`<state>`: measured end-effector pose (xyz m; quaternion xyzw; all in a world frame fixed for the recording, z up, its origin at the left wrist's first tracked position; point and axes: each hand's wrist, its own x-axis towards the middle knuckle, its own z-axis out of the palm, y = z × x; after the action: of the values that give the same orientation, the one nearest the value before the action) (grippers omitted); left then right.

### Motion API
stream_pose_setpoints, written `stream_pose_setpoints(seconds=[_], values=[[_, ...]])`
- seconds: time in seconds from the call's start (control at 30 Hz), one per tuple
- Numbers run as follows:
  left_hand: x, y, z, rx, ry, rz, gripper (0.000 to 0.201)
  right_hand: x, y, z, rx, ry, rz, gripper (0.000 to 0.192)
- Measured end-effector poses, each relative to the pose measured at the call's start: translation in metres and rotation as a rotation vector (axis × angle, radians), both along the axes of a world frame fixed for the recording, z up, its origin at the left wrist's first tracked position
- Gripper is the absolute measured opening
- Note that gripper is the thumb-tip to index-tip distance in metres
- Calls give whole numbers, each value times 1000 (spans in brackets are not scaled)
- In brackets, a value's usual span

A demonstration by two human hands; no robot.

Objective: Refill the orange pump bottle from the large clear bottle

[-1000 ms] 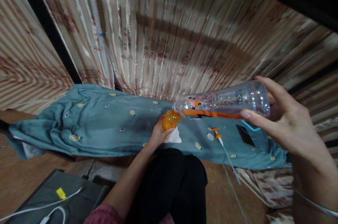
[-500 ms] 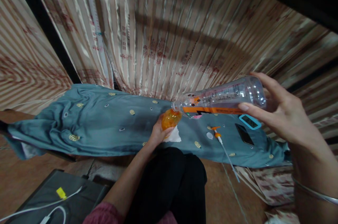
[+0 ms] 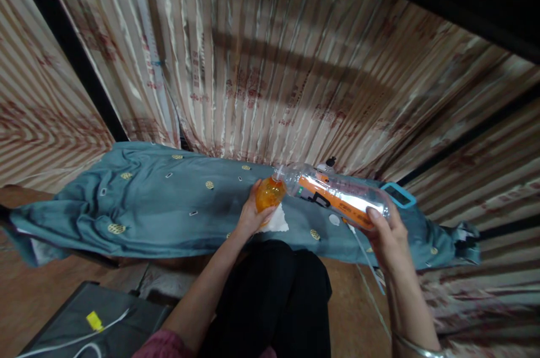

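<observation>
The fingers (image 3: 373, 215) of the right hand (image 3: 388, 240) are curled around the base end of a large clear plastic bottle (image 3: 337, 193) with an orange label, thumb on the near side and the rest wrapped behind it, so the grip is closed on the bottle. The bottle lies nearly level, tilted slightly down toward its neck, and its mouth meets the top of a small orange bottle (image 3: 269, 193). The left hand (image 3: 252, 216) holds that small bottle upright, fingers bent around its far side and thumb against the near side, closed firmly on it. Under the left hand a piece of white tissue (image 3: 278, 223) lies flat on the counter, touching the heel of the hand. The counter is covered with a blue-green cloth (image 3: 160, 206) dotted with small yellow and white motifs, rumpled at its left end. Just beside the right hand lie a small white cap (image 3: 334, 219) and a thin pump tube (image 3: 366, 259) that runs past the cloth's near edge. Behind the large bottle's base sits a flat device with a turquoise rim (image 3: 399, 193). A striped, shiny curtain (image 3: 270, 65) hangs behind the counter. The person's dark-clad lap (image 3: 274, 290) fills the space below the hands, and at lower left a dark case (image 3: 84, 318) carries a white cable (image 3: 76, 338) with a yellow tag.
</observation>
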<state>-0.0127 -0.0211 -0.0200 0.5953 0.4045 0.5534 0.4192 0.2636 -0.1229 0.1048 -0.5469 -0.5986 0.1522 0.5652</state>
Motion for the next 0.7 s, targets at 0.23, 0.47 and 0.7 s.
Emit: stream_pose_setpoints(seconds=[0.23,0.47,0.7], values=[[0,1,0,43,36,12,87,-61,-16,-64,-296,977,-42,47],[-14,-16,-6,-86,30,94,104,-99,-38,-79,-559,1357,116,49],[-69,-105,-7,-127,-164,152,92,-164,-51,-77,-714,1414,293,58]])
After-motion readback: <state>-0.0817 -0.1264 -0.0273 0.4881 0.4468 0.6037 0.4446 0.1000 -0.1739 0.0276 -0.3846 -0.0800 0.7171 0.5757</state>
